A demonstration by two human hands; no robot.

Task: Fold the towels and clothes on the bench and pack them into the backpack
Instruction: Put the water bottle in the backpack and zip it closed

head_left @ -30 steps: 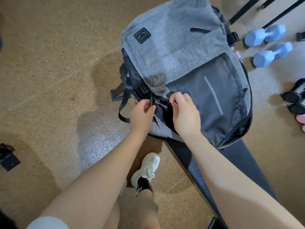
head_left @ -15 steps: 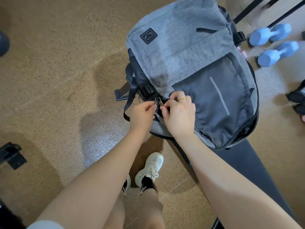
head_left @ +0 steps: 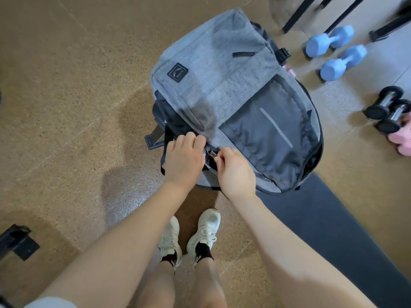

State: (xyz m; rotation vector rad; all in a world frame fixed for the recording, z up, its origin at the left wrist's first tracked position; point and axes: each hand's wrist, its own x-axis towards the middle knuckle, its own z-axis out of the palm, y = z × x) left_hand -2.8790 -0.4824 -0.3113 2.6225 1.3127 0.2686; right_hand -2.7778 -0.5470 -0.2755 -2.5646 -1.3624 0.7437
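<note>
A grey backpack (head_left: pixel 224 90) with a dark front panel lies on the end of a black padded bench (head_left: pixel 322 221). My left hand (head_left: pixel 183 161) grips the near left edge of the bag beside the zip. Just to its right, my right hand (head_left: pixel 235 168) pinches a small metal zip pull (head_left: pixel 211 153) at the near edge. The two hands are close together. No towels or clothes show; the inside of the bag is hidden.
Two blue dumbbells (head_left: pixel 333 52), black dumbbells (head_left: pixel 388 108) and pink ones (head_left: pixel 400 141) lie on the floor at the right. Black rack legs (head_left: pixel 298 14) stand at the top right, a black bracket (head_left: pixel 17 242) at the lower left. My white shoes (head_left: pixel 191 232) stand below the bag.
The view has shifted, so the bag sits lower and further right. My right hand has moved a little right and down along the near edge, holding the zip pull; the left hand stays on the bag.
</note>
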